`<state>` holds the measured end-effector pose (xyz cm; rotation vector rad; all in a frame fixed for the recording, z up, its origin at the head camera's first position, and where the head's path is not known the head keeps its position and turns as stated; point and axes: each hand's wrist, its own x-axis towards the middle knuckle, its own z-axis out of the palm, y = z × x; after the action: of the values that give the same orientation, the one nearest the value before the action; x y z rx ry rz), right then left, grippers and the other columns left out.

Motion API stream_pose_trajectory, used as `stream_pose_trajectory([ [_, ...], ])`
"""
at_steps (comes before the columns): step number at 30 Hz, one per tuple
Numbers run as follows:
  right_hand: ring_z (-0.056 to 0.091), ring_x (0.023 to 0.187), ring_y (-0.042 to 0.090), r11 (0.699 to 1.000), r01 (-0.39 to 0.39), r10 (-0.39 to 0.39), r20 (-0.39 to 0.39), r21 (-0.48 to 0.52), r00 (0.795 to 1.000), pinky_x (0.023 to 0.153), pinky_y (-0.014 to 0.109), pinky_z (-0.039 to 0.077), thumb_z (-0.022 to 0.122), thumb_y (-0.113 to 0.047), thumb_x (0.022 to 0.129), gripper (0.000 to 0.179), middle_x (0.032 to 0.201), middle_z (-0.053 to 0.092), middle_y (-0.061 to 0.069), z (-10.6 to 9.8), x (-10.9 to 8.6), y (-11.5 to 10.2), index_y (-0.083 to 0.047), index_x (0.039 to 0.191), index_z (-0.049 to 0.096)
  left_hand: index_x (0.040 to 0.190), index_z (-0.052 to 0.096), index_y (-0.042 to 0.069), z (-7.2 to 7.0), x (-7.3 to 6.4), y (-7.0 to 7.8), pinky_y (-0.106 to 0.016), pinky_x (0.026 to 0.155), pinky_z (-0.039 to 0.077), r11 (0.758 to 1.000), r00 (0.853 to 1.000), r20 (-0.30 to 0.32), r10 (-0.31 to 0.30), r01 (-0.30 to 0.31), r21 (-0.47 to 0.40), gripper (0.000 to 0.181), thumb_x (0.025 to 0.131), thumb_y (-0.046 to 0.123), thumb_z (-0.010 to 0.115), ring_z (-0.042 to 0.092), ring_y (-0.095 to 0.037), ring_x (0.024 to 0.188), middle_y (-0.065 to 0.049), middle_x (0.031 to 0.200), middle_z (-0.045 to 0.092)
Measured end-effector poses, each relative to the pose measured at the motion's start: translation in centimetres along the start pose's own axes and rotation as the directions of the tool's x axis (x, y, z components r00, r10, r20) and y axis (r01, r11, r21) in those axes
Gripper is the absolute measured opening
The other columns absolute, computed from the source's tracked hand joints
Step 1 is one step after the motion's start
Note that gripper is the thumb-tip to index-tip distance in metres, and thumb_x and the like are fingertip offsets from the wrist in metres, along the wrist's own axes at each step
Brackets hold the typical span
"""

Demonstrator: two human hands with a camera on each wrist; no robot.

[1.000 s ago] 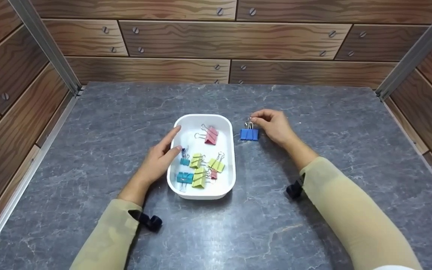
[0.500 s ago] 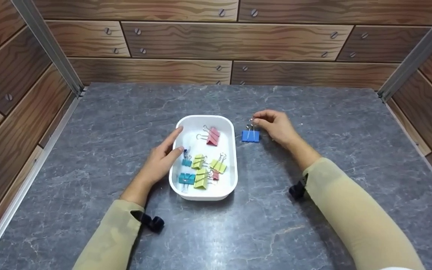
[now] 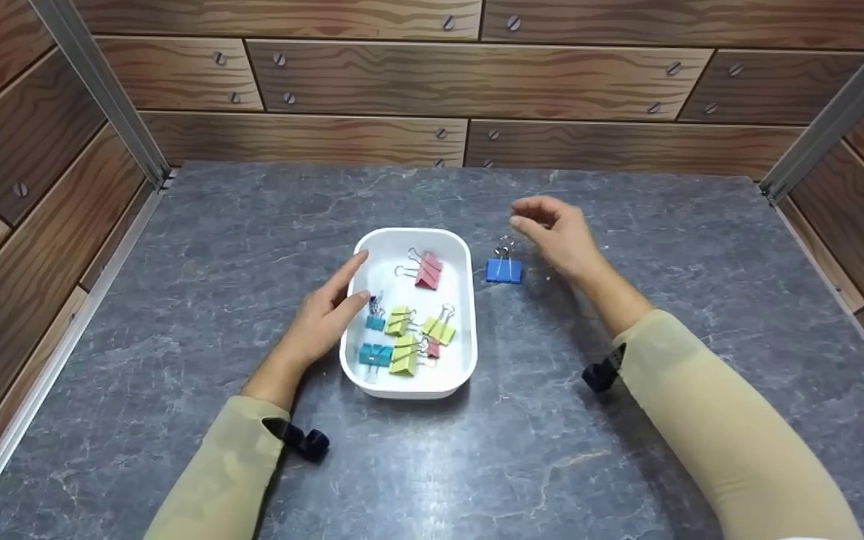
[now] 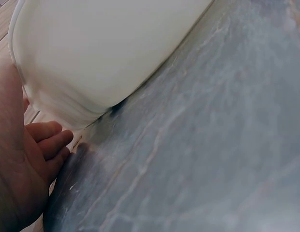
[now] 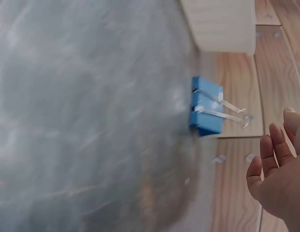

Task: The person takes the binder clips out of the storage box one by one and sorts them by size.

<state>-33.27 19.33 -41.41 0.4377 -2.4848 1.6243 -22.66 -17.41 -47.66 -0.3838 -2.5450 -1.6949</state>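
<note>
A dark grey, white-veined marble-patterned tabletop [image 3: 507, 450] fills the scene, enclosed at the far, left and right sides by brown walls with a wooden-plank pattern [image 3: 372, 79] (screw heads and all). Grey metal posts [image 3: 94, 82] stand at both far corners. Left of centre sits a white, round-cornered rectangular box [image 3: 409, 393]; inside, a pink metal binder clip [image 3: 428, 271] lies at the far end, with yellow-green and teal clips nearer. The left hand [image 3: 319, 319] rests at the box's left rim, fingers extended rather than clenched. Just right of the box, a blue metal binder clip [image 3: 503, 271] stands on the tabletop, wire handles up. Beside it, the right hand [image 3: 561, 234] is free of it, fingers relaxed, grasping nothing.
</note>
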Motion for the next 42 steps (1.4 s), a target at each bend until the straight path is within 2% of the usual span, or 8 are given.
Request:
stream_pose_trajectory([
  [9, 0.068, 0.091, 0.013, 0.995, 0.095, -0.098, 0.084, 0.036, 0.992, 0.082, 0.024, 0.054, 0.075, -0.006, 0.099, 0.026, 0.108, 0.075, 0.014, 1.7, 0.2, -3.6, 0.004, 0.123, 0.074, 0.165, 0.043, 0.027, 0.0, 0.0, -0.1, -0.051, 0.115, 0.041, 1.000, 1.000, 0.001, 0.003, -0.003, -0.002, 0.061, 0.107, 0.023, 0.062, 0.056, -0.030, 0.137, -0.012, 0.161, 0.049],
  [15, 0.067, 0.091, 0.015, 0.993, 0.110, -0.117, 0.161, 0.054, 0.980, 0.080, 0.026, 0.054, 0.076, -0.009, 0.099, 0.027, 0.111, 0.075, 0.012, 3.4, 0.4, -4.9, 0.001, 0.125, 0.074, 0.165, 0.043, 0.029, -0.1, 0.0, 0.0, -0.051, 0.117, 0.039, 1.000, 1.000, 0.003, -0.005, 0.005, 0.002, 0.061, 0.107, 0.025, 0.062, 0.053, -0.029, 0.141, -0.010, 0.162, 0.048],
  [22, 0.069, 0.093, 0.018, 0.992, 0.108, -0.120, 0.239, 0.060, 0.964, 0.082, 0.027, 0.055, 0.075, -0.011, 0.100, 0.026, 0.116, 0.075, 0.016, 5.0, 0.8, -5.2, 0.001, 0.124, 0.074, 0.165, 0.042, 0.030, 0.0, 0.0, 0.2, -0.050, 0.110, 0.046, 0.999, 0.999, 0.009, -0.033, 0.033, -0.001, 0.061, 0.108, 0.026, 0.061, 0.059, -0.028, 0.132, -0.011, 0.160, 0.050],
  [30, 0.067, 0.095, 0.018, 0.996, 0.080, -0.086, 0.321, 0.031, 0.943, 0.083, 0.028, 0.054, 0.075, -0.014, 0.101, 0.026, 0.111, 0.075, 0.010, 6.5, 1.5, -5.1, -0.002, 0.124, 0.076, 0.165, 0.042, 0.029, 0.0, 0.0, 0.2, -0.050, 0.116, 0.040, 1.000, 1.000, 0.002, -0.025, 0.025, 0.002, 0.061, 0.107, 0.025, 0.061, 0.054, -0.027, 0.139, -0.010, 0.162, 0.048],
  [37, 0.067, 0.095, 0.022, 0.994, 0.107, -0.098, 0.380, -0.004, 0.920, 0.085, 0.029, 0.053, 0.076, -0.012, 0.100, 0.027, 0.110, 0.076, 0.013, 7.9, 1.8, -4.9, 0.002, 0.123, 0.076, 0.165, 0.043, 0.029, 0.0, 0.0, 0.0, -0.050, 0.118, 0.039, 1.000, 1.000, 0.002, -0.017, 0.017, -0.005, 0.061, 0.107, 0.024, 0.062, 0.053, -0.028, 0.141, -0.011, 0.161, 0.048],
  [42, 0.068, 0.095, 0.022, 0.990, 0.129, -0.095, 0.417, -0.054, 0.904, 0.086, 0.032, 0.054, 0.075, -0.012, 0.100, 0.026, 0.109, 0.077, 0.010, 8.6, 1.9, -4.9, 0.001, 0.123, 0.076, 0.165, 0.044, 0.028, 0.0, 0.0, 0.0, -0.050, 0.116, 0.040, 1.000, 1.000, 0.000, -0.006, 0.006, -0.004, 0.060, 0.107, 0.024, 0.062, 0.055, -0.029, 0.138, -0.012, 0.160, 0.050],
])
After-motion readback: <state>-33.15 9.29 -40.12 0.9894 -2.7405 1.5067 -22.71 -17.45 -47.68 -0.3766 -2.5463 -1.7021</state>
